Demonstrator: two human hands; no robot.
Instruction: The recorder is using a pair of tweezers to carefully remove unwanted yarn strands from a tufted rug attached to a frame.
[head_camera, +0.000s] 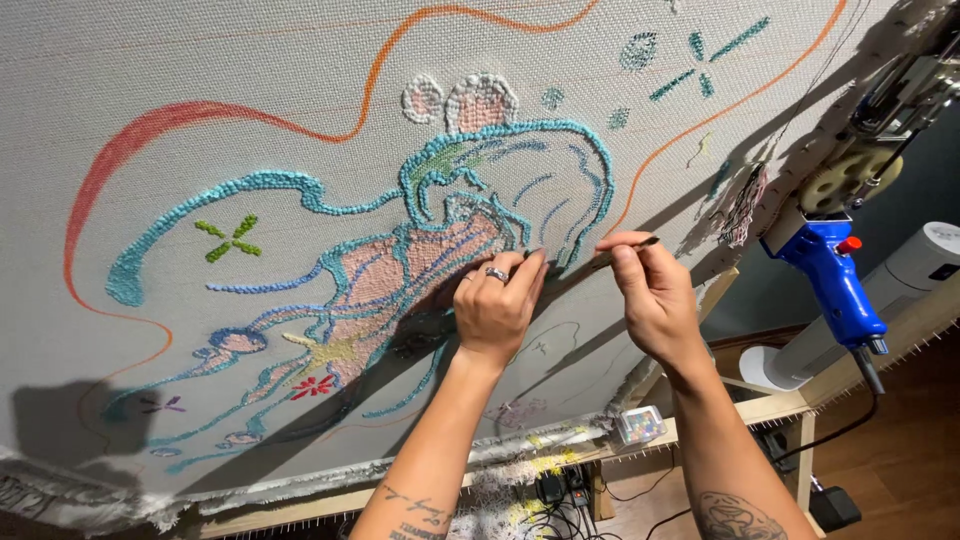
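My right hand (655, 295) pinches a thin dark tool (628, 247) between thumb and fingertips, closed firmly on it; the tool lies nearly level, and its working end is too small to make out where it meets the cloth. My left hand (500, 305), a ring on one finger, presses flat-fingered against the cloth just left of that tool, fingers bent, holding nothing that I can see. Both hands meet at the right edge of the tufted design (440, 230): turquoise looped outlines around pink fill, sitting mid-cloth. The backing cloth (200, 70) is pale grey, stretched on a wooden frame (770, 408), with orange drawn lines curving across it. Left of my hands: a green cross motif (230, 240); lower, a red flower motif (312, 386). Two pink-and-white ear shapes (462, 100) sit at the top. To the right, well apart from my hands, a blue tufting gun (835, 280) hangs at the frame's edge. A small clear box of coloured pins (640, 425) rests on the lower rail.
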